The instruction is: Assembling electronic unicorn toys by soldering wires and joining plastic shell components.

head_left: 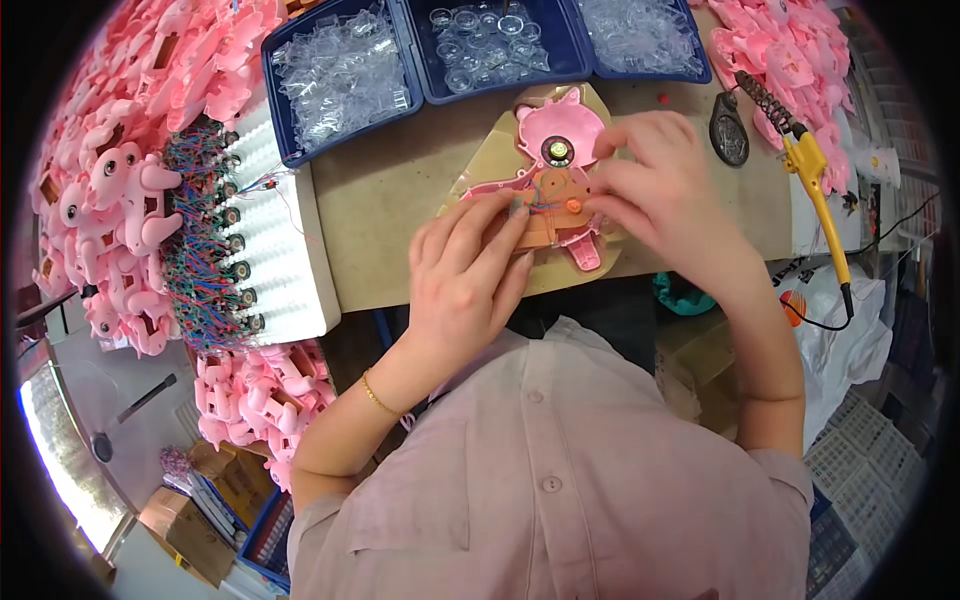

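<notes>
A pink animal-shaped toy half-shell point(560, 120) lies with its hollow side up on a tan backing piece point(600, 105) at the table's near edge. Inside its head sits a small round speaker point(557, 150); in its body, an orange-brown gearbox housing point(540, 232) with thin coloured wires across it. My left hand point(460, 275) grips the shell's left side, fingertips on the housing. My right hand point(665, 185) is bent over the right side, thumb and fingers pinched near an orange round part point(573, 206). Whatever that pinch holds is too small to make out.
Blue bins point(420, 90) of clear plastic parts line the back. On the left, a white foam tray point(290, 250) holds wired speakers beside piled pink toys point(125, 200). A yellow-handled soldering iron point(810, 165) hangs at right, near a black oval tag point(729, 130).
</notes>
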Motion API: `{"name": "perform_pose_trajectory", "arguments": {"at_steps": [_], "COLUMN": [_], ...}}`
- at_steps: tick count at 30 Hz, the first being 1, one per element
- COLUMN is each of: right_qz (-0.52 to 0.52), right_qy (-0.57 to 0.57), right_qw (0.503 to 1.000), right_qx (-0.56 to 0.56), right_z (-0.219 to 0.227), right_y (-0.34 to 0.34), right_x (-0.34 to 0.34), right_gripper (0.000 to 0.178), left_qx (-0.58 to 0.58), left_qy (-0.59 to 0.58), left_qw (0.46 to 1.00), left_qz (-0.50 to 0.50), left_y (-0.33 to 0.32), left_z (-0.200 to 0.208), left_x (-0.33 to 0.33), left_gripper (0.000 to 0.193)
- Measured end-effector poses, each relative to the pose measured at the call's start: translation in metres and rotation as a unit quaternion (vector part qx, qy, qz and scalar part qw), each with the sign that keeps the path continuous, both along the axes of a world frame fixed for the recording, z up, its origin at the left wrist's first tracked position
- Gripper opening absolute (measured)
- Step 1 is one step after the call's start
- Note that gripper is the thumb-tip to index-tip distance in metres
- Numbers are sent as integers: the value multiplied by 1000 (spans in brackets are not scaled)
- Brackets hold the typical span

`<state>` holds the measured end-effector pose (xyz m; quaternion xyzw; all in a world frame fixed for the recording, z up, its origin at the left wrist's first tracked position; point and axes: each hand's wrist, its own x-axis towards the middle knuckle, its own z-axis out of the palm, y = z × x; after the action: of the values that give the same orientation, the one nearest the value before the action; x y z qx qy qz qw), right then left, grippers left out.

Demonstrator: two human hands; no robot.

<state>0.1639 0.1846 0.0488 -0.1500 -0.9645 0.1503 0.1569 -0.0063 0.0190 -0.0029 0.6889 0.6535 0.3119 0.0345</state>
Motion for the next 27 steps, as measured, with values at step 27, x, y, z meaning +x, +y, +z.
{"name": "perform_pose_trajectory", "arguments": {"at_steps": [27], "right_qz": [-170], "right_qy": [2], "right_qw": [979], "right_qx": [-117], "right_z": [-35], "right_y": [-37], "right_x": [42], "right_gripper": [14], "left_qx": [59], "left_qy": [80], "left_qw": [994], "left_qz": [52], "left_y": [6], "left_z": [-2], "left_x": [6], "left_gripper": [27]}}
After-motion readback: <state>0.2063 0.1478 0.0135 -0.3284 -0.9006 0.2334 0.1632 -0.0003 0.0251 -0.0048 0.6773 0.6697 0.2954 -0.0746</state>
